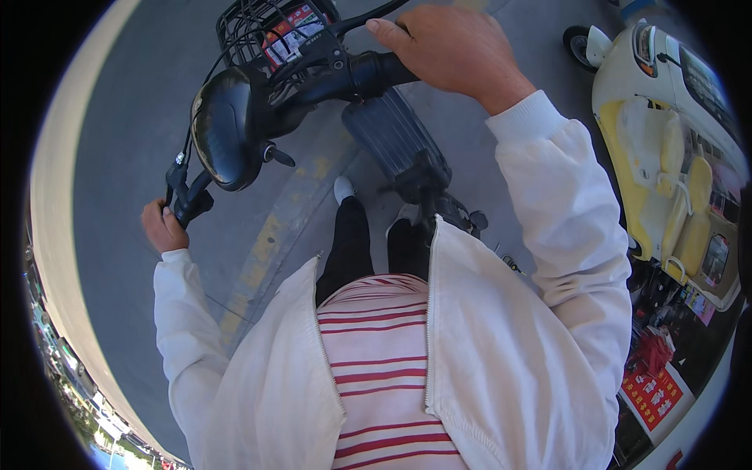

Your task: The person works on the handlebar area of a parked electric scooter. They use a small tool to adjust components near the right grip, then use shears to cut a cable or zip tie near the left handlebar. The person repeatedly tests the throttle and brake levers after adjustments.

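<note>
Both my hands hold the handlebar of a small black electric scooter, which is tilted across the view. My left hand point(164, 227) is closed round the left grip, by the brake lever point(175, 178). My right hand point(458, 56) wraps over the right grip point(392, 70), its thumb stretched along the top; its other fingers are mostly hidden. Between the hands sits a rounded black display housing point(223, 129), with a key point(279, 156) sticking out beside it. In front hangs a black wire basket point(239, 35) with a red and white printed sheet inside.
Below the bar lies the scooter's ribbed footboard point(392, 129), with my white shoe point(343, 189) on the pavement beside it. A faded yellow line point(270, 243) crosses the ground. On the right stands a white and yellow three-wheeler point(666, 149), with a red sign point(652, 398) nearer me.
</note>
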A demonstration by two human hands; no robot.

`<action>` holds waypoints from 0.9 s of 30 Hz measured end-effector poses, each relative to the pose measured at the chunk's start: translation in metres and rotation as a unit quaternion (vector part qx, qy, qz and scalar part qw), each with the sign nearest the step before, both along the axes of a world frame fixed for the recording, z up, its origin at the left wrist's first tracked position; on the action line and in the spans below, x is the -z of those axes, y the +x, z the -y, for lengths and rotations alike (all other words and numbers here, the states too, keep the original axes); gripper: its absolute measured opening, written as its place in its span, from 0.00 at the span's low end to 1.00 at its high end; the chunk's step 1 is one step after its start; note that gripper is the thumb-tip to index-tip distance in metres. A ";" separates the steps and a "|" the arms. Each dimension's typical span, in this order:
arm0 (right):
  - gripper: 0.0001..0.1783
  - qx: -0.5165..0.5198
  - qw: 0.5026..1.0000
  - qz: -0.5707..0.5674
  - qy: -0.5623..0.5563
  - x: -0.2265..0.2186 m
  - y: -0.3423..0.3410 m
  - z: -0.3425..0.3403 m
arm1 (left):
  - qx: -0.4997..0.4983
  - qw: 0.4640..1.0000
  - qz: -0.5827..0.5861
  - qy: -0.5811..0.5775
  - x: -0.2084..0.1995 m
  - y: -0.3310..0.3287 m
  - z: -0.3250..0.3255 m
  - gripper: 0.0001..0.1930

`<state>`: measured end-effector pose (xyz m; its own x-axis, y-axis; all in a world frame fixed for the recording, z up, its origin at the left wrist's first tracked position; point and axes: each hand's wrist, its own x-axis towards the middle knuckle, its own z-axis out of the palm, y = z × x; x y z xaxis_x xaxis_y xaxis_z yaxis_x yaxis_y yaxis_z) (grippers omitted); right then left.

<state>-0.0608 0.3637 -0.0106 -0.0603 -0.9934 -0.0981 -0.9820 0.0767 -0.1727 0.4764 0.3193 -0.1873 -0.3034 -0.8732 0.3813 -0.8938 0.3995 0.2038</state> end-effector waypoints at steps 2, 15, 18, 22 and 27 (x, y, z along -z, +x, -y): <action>0.33 0.014 1.000 -0.011 0.003 -0.001 0.002 0.001 | 0.000 1.000 -0.005 -0.008 -0.001 -0.005 -0.001 0.11; 0.34 0.060 0.996 -0.055 0.027 0.009 -0.039 -0.008 | 0.008 0.995 -0.039 -0.086 -0.052 -0.054 -0.020 0.20; 0.34 0.054 0.997 -0.051 0.025 0.024 -0.086 -0.018 | 0.011 0.992 -0.061 -0.106 -0.069 -0.085 -0.023 0.29; 0.35 0.161 0.977 0.020 0.137 0.005 -0.090 -0.036 | 0.014 0.994 -0.055 -0.095 -0.093 -0.116 -0.021 0.29; 0.34 0.139 0.990 -0.011 0.031 0.018 -0.094 -0.043 | 0.034 0.995 -0.046 -0.076 -0.095 -0.110 -0.003 0.28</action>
<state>-0.1551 0.4065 -0.0283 -0.3338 -0.9299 -0.1547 -0.9247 0.3549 -0.1377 0.3659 0.3224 -0.0919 -0.3174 -0.7814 0.5373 -0.8437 0.4914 0.2163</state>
